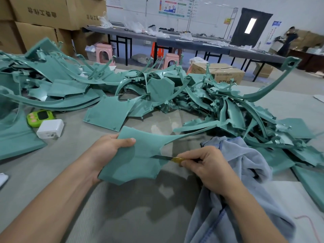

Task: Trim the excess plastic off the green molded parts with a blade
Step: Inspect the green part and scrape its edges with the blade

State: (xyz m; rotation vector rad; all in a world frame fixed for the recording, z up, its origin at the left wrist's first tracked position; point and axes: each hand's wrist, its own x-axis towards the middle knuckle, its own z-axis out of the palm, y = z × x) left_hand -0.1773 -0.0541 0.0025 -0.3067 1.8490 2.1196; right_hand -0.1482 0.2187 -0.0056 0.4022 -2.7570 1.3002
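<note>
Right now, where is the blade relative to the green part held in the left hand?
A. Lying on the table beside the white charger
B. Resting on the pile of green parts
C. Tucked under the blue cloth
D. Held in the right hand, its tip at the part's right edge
D: the right hand pinches the blade, its tip meeting the right edge of the green part that the left hand grips.

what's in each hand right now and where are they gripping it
The left hand grips the green molded part by its upper left edge. The right hand pinches the blade by its yellow handle end.
</note>
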